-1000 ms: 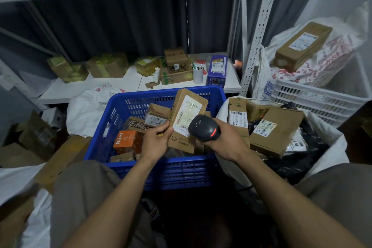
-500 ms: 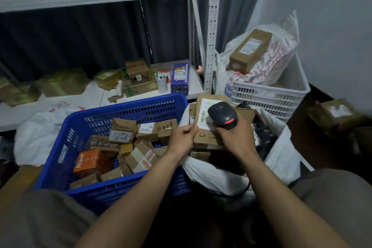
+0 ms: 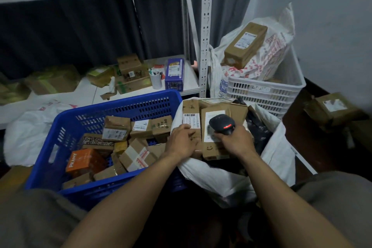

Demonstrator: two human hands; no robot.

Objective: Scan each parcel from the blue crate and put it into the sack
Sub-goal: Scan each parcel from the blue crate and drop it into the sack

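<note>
Sack (image 3: 225, 181): landmark, right of blue crate (image 3: 60, 137).
Parcel (image 3: 216, 143): atop sack's mouth.
Left hand (image 3: 181, 141): fingers spread flat on parcel's left edge.
Right hand (image 3: 235, 140): fingers wrapped around scanner (image 3: 221, 124), above parcel.

There are two crates: one blue crate (image 3: 112, 106) at lower left and one white crate (image 3: 265, 90) at right. One white sack (image 3: 221, 179), one black scanner (image 3: 221, 124), two hands. In the blue crate about ten parcels (image 3: 115, 129) show.
</note>
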